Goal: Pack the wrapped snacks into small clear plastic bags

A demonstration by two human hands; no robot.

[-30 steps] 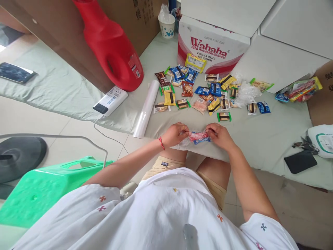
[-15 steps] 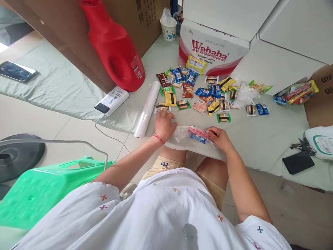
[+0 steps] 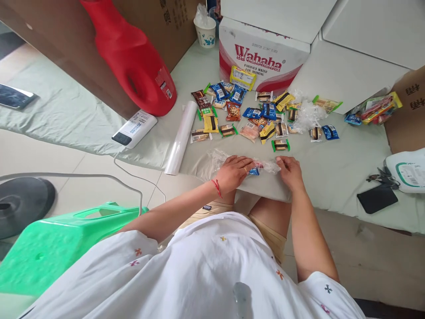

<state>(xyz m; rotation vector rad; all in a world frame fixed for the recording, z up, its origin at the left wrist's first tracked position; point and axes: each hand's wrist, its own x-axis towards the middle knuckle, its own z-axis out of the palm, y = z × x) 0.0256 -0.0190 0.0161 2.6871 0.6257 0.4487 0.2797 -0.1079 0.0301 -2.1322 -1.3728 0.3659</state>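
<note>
Head: film-wrapped bundle (image 3: 255, 169), left fingers (image 3: 240, 163) atop, right fingers (image 3: 285, 164) at end.

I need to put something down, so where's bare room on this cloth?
Bare cloth lies between your right hand and the black pouch, and between the phone and white device. Snack packets crowd the front of the Wahaha box.

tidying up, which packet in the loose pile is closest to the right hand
The green-ended packet at the front of the pile, just beyond the right hand; the others lie farther back.
</note>
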